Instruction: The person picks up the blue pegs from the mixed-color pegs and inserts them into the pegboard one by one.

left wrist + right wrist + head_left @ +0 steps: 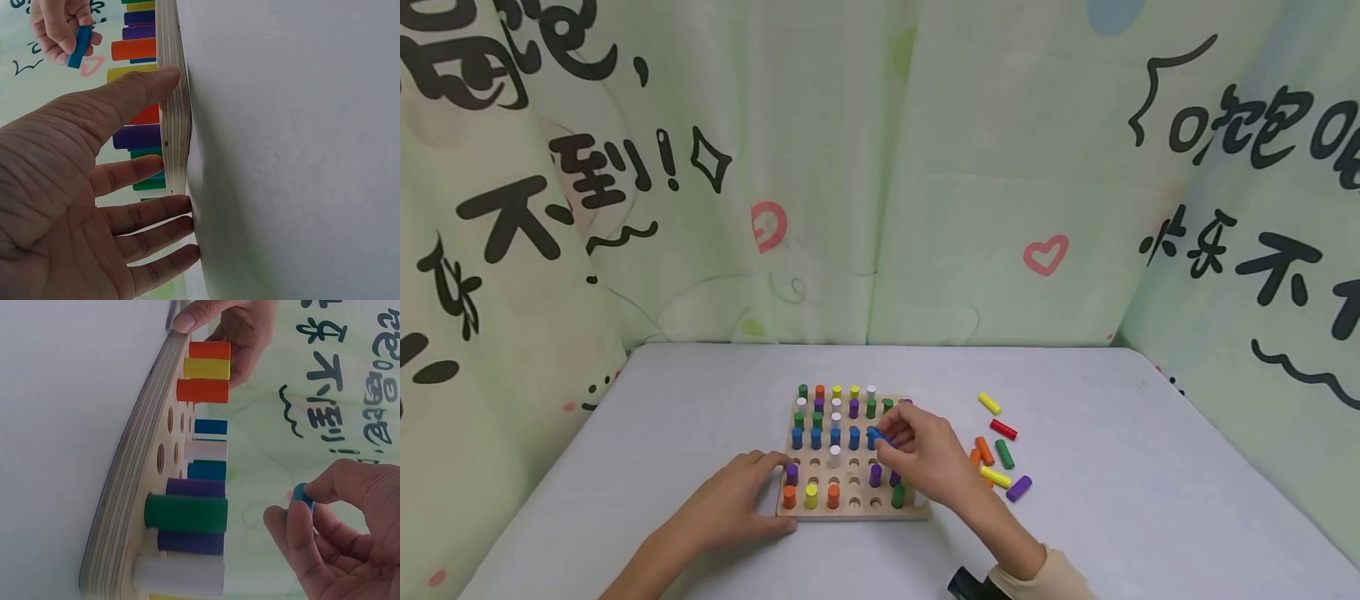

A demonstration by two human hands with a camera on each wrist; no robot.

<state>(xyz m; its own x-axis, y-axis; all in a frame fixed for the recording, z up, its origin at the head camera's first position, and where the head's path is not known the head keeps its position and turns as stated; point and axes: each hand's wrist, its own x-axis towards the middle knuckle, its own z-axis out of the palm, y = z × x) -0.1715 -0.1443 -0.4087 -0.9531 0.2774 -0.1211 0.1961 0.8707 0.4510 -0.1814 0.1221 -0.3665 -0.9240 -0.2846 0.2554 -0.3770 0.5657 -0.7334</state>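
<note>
A wooden pegboard [865, 516] lies on the white table, with several round pegs standing in rows and some bare holes towards the front. My right hand [925, 458] pinches a blue peg [80, 47] between thumb and fingers; the peg is tilted and held above the board, near the right end of a row of blue pegs [835, 437]. At the board's front left corner is my left hand [737, 500], its thumb [165, 80] against the front edge and its fairly straight fingers along the left side. A purple peg [792, 475] stands beside its index finger.
Right of the board lie loose pegs: a yellow one [989, 403], a red one [1003, 429], a green one [1004, 454], a purple one [1018, 488] and several more. A pale green curtain [955, 208] with black writing hangs behind and beside the table [700, 392].
</note>
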